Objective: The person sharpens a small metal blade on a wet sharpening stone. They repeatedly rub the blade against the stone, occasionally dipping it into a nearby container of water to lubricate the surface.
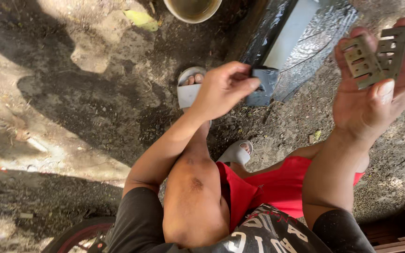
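My right hand (371, 93) is raised at the upper right and holds two flat metal plates with slotted holes (376, 58) between thumb and fingers. My left hand (221, 89) reaches forward at centre, fingers pinched on a small dark grey piece (262, 84) at the near end of a long dark metal object with a white strip (296, 33). The plates overlap each other, tilted, and my fingers hide their lower edges.
I sit over bare dirt ground, knees bent, in red shorts, with grey slides (188, 86) on my feet. A round pale bowl (193, 9) stands at the top. A dark wheel (78, 236) is at the bottom left, wooden slats (399, 232) at the bottom right.
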